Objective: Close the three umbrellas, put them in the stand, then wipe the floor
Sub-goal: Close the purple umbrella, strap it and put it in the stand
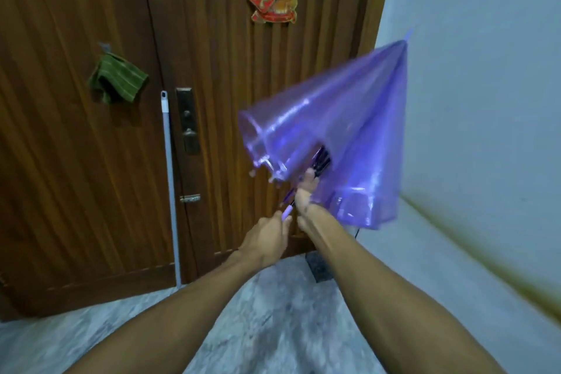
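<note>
A translucent purple umbrella (334, 130) is held up in front of the wooden door, its canopy half folded and its tip pointing up and to the right. My left hand (267, 240) grips the light purple handle at the lower end of the shaft. My right hand (306, 191) reaches up under the canopy and holds the shaft near the dark runner. The picture is blurred by motion. No other umbrella and no stand are in view.
A brown wooden door (76, 176) fills the left and centre, with a lock plate (186, 118). A mop pole (170, 185) leans against it, and a green cloth (117, 77) hangs on a hook. The white wall (485, 100) is at the right, the grey marble floor (267, 313) below.
</note>
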